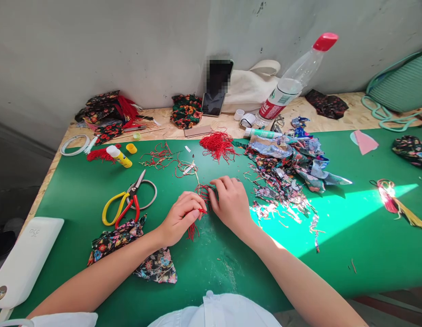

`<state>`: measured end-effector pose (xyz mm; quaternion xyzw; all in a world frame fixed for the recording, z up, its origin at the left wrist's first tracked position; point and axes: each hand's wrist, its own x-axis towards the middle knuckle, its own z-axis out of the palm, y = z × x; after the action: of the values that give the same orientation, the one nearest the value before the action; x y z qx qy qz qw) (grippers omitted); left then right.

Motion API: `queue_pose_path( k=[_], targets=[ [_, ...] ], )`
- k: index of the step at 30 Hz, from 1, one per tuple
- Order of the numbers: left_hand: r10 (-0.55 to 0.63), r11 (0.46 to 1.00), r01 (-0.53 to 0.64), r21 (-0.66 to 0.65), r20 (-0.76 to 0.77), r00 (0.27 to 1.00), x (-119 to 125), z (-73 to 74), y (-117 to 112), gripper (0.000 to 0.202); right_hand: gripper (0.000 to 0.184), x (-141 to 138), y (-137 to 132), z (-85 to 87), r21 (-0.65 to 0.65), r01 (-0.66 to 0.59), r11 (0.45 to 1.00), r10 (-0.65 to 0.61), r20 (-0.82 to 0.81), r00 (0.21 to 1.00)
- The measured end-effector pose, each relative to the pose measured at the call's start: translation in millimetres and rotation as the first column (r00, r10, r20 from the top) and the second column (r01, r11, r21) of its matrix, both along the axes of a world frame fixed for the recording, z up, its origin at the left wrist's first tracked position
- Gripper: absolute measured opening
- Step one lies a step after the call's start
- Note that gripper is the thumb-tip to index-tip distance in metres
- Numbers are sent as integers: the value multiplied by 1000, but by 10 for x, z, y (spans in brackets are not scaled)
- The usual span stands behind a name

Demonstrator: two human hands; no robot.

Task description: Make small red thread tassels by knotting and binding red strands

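White cloth of my shirt (241, 313) lies nearest, at the lower edge; beyond it, on the green bench (367, 254), red threads (193, 231) hang below my left grip (184, 214). Its thumb and forefinger are pinched together upon these threads. My right grip (231, 202) is just beside, its fingers half bent at a tangle of dark red cord (204, 190); whether they pinch a strand or only touch it, I cannot tell.

As I judge, if the left pinch becomes loose, the thin threads could slip out and spread. If the right fingers pull too strongly, the crossing loops of cord may tighten into an unwanted knot. A careless left forearm could also drag the flowered cloth (158, 268) which lies under it.

Both my forearms come from the lower corners and meet before my body. The left thumb points towards the other hand; the right hand is palm downward, with bent knuckles.
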<state>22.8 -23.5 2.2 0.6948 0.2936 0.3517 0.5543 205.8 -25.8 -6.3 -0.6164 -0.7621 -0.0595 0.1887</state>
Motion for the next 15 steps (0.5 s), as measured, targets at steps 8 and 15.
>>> queue_pose_path(
  k=[8,15],
  targets=[
    [-22,788,251,-562,381,924,30,-84,-43,26,11,-3,9,-15,-44,95,995,-87,159,983],
    [51,677,277,-682,419,907,44,-68,3,27,13,-9,-1,-38,-94,111,989,-93,177,980]
  ],
)
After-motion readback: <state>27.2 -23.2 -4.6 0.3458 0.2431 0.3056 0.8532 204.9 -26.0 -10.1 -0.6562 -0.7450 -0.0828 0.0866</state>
